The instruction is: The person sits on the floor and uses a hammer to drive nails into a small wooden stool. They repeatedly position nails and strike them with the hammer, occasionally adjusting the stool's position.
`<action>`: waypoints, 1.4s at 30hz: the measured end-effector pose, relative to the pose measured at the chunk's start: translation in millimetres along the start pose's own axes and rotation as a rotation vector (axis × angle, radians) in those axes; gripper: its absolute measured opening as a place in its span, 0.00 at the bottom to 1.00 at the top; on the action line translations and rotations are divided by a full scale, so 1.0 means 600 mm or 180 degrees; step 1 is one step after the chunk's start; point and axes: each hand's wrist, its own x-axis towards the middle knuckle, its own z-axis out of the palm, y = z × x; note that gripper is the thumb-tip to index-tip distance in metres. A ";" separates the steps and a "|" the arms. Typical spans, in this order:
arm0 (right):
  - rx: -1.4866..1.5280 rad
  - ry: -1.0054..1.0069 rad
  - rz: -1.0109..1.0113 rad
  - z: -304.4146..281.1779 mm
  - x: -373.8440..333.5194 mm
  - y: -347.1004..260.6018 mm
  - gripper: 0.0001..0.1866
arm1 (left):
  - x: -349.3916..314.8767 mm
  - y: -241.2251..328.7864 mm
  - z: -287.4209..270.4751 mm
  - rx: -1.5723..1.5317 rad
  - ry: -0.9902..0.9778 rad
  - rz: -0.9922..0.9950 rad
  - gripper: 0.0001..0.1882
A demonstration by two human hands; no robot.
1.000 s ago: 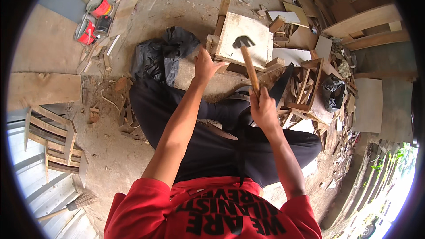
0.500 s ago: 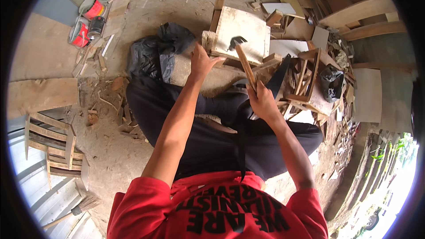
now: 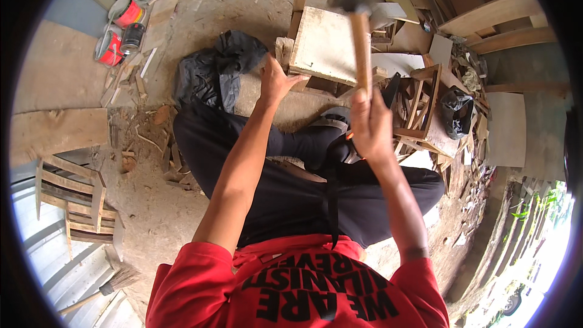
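Note:
My right hand (image 3: 371, 124) is wrapped round the wooden handle of a hammer (image 3: 362, 54), raised with its dark, motion-blurred head above the right side of a wooden box (image 3: 328, 42). The box has a pale panel on top, and a small nail (image 3: 312, 65) stands up near the panel's front edge. At the box's near left corner, my left hand (image 3: 277, 83) grips the wood, thumb along the front edge; its other fingertips are partly hidden beside a wood block (image 3: 283, 51). Just beyond my right hand shows the dark blade of a handsaw (image 3: 393, 90).
A black plastic bag (image 3: 209, 79) lies left of the box. Red paint cans (image 3: 109, 47) stand at far left. To the right are a wooden frame (image 3: 427, 103) and heaped scrap wood. A slatted wooden piece (image 3: 73, 185) and a broom (image 3: 115, 280) are at lower left.
My right hand has lifted the hammer, its head rising off the panel toward the far right. The nail now shows. My left hand stays at the box's corner.

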 end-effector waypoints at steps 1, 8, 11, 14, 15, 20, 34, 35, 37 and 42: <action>-0.0311 -0.0130 0.0100 0.022 -0.010 0.044 0.23 | 0.002 0.001 0.004 0.0035 -0.0071 -0.0035 0.70; -0.0354 -0.0037 0.0216 -0.002 -0.017 0.038 0.25 | 0.001 -0.015 0.008 0.0084 -0.0221 -0.0128 0.71; 0.0414 0.0152 0.0220 -0.054 -0.003 -0.048 0.26 | 0.002 -0.007 0.000 -0.0077 -0.0143 -0.0053 0.70; 0.1326 0.0407 -0.0369 -0.064 0.012 -0.107 0.25 | 0.001 -0.011 -0.006 -0.0038 0.0015 0.0106 0.67; 0.1356 0.0531 -0.0564 -0.057 0.017 -0.103 0.24 | 0.001 -0.006 -0.006 0.0043 0.0042 0.0132 0.67; -0.0955 -0.0124 -0.0383 0.044 -0.013 0.103 0.20 | 0.004 -0.018 0.011 -0.0158 -0.0107 0.0052 0.70; 0.0956 0.0190 -0.0126 -0.044 0.005 -0.059 0.24 | 0.009 -0.017 0.000 0.0008 -0.0260 -0.0045 0.74; 0.0901 0.0348 -0.0322 -0.030 0.011 -0.055 0.24 | 0.007 -0.017 -0.001 0.0023 -0.0226 -0.0010 0.74; 0.0672 0.0542 -0.0764 0.007 0.017 0.001 0.23 | 0.011 0.000 -0.006 -0.0220 -0.0310 -0.0097 0.74; -0.1101 -0.0309 -0.0709 0.058 -0.086 0.193 0.13 | 0.005 0.011 -0.004 0.0027 -0.0677 -0.0331 0.75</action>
